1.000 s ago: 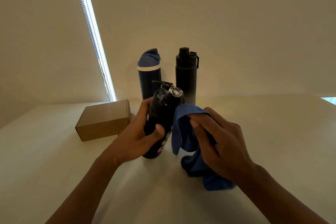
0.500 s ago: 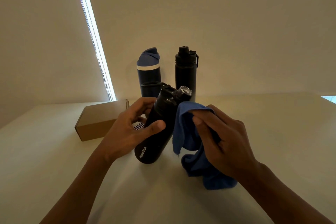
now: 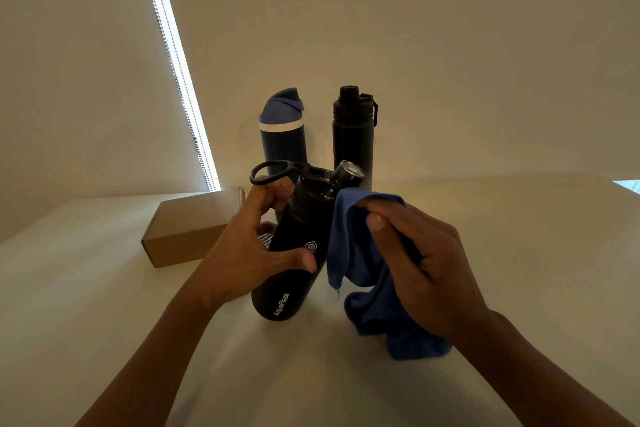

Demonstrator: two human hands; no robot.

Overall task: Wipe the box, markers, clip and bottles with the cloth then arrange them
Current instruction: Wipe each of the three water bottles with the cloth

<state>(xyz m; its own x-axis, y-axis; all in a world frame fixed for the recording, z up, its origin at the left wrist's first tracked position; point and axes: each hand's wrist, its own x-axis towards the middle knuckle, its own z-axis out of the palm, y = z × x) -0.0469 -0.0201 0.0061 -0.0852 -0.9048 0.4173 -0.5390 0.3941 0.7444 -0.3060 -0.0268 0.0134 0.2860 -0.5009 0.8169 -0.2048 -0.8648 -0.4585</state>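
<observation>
Black bottle (image 3: pixel 294 253), lid shut, tilted.

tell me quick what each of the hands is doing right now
Left hand: grips the black AquaFlask bottle, tilted on the table.
Right hand: holds the blue cloth beside the bottle.

Matt black on the tilted bottle (image 3: pixel 294 253), smooth-bodied, white print along its lower end, a dull plastic-looking loop (image 3: pixel 270 172) at the cap. The blue cloth (image 3: pixel 360 253) hangs soft and nappy, a loose thread at one corner. Plain brown cardboard on the box (image 3: pixel 187 232), matt and unprinted. Behind stand a matt black bottle (image 3: pixel 351 146) and a navy bottle (image 3: pixel 282 139) with a paler, grainy-looking cap. The tabletop (image 3: pixel 104 305) looks smooth, pale, low-sheen.
</observation>
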